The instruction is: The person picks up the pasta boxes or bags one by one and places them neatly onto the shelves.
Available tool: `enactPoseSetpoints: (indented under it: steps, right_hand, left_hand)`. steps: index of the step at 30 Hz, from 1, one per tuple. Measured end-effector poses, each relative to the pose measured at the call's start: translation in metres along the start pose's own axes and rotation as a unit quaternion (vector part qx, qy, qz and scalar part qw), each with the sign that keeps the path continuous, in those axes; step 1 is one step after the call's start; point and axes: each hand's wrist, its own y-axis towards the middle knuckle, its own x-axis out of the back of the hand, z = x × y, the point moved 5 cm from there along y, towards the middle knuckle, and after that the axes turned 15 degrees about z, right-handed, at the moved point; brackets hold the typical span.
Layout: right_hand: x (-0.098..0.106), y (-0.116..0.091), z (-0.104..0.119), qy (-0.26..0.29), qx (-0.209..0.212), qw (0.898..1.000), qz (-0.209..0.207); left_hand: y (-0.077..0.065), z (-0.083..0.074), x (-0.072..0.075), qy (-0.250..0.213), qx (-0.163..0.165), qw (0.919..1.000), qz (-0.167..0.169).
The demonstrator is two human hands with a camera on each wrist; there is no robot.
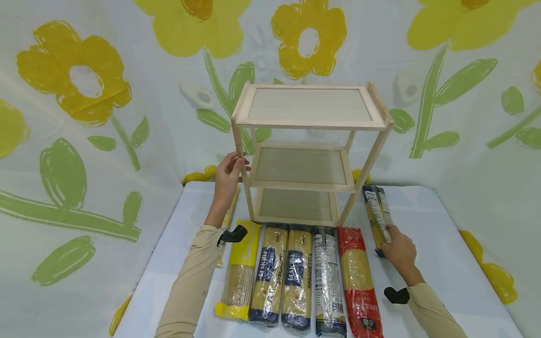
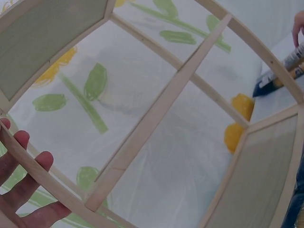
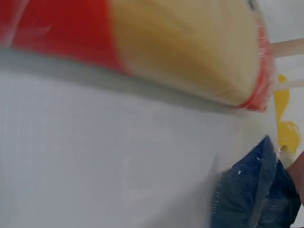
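A three-tier wooden shelf (image 1: 313, 105) stands upright towards the back of the table. My left hand (image 1: 228, 171) holds its left front post, thumb on the near side; in the left wrist view the fingers (image 2: 35, 175) reach around that post (image 2: 33, 166). To the right of the shelf, my right hand (image 1: 399, 249) grips the near end of a spaghetti pack (image 1: 377, 213) with a printed label side. Its dark blue wrapper end (image 3: 256, 190) shows in the right wrist view, where most of the hand is out of frame.
In front of the shelf lie several pasta packs side by side: a yellow one (image 1: 243, 267), two blue-labelled spaghetti packs (image 1: 268, 274), one label side up (image 1: 328, 281), and a red one (image 1: 359, 277). Another thin yellow pack (image 1: 230, 211) lies left of the shelf. A flowered cloth (image 1: 160, 94) hangs behind.
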Motion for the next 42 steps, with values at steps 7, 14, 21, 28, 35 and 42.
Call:
enactPoseSetpoints:
  steps: [7,14,21,28,35,42]
  right_hand:
    - [0.01,-0.01,-0.001,0.046,-0.006,0.999,-0.016]
    - [0.033,-0.024,0.008,0.068,-0.015,0.996,-0.053]
    - [0.058,-0.034,0.017,0.071,-0.009,0.995,-0.072]
    - [0.083,-0.039,0.029,0.083,-0.019,0.994,-0.075]
    - [0.108,-0.043,0.044,0.076,-0.002,0.993,-0.086]
    - [0.129,-0.047,0.054,0.094,0.005,0.992,-0.081]
  left_hand:
    - [0.001,0.0,0.0,-0.002,-0.001,1.0,-0.002]
    - [0.0,0.005,0.003,0.005,-0.001,1.0,-0.005]
    - [0.002,0.021,0.008,0.005,0.0,1.0,-0.007]
    - [0.004,0.032,0.01,0.016,-0.007,0.9998,-0.01]
    - [0.005,0.031,0.01,0.028,-0.015,0.9994,-0.013]
    - [0.007,0.03,0.009,0.029,-0.014,0.9995,-0.005]
